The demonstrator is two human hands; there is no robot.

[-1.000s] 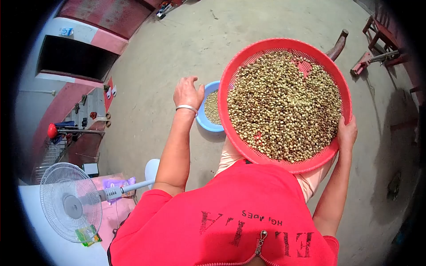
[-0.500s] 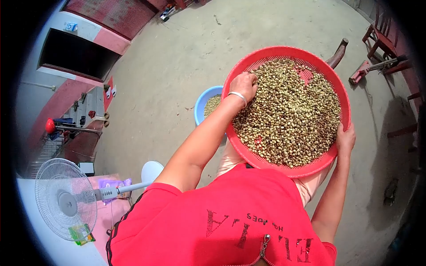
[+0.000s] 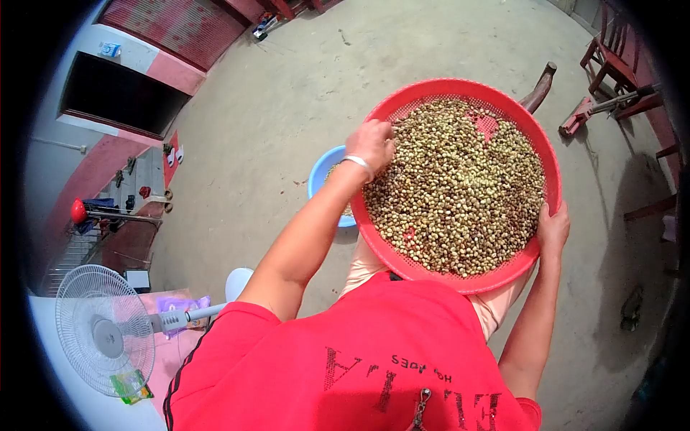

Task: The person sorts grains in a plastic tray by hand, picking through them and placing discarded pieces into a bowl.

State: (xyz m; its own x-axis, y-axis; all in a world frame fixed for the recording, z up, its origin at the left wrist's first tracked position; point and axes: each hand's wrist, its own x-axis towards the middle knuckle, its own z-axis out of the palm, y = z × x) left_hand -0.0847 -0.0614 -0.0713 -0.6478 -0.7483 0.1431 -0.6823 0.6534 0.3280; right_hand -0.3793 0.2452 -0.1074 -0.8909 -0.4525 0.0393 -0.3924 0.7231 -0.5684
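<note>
A round red perforated basket rests at my lap, spread with many small green and brown beans or berries; I cannot tell the exact kind. My right hand grips its right rim, thumb on the inner side. At the upper left rim is my left hand, wearing a silver bangle. Its fingers are curled together over the edge of the beans, and whatever is in them is hidden. Partly under my left forearm, a blue basin stands on the floor with similar pale beans inside.
A white standing fan is at the lower left, near a pink surface with colourful packets. Wooden chairs and a red-headed tool lie to the right. Beyond the basket, a piece of wood sticks out over the concrete floor.
My left hand has drawn back to the left, from over the beans to the basket's rim. My right hand keeps its hold. The view has shifted slightly.
</note>
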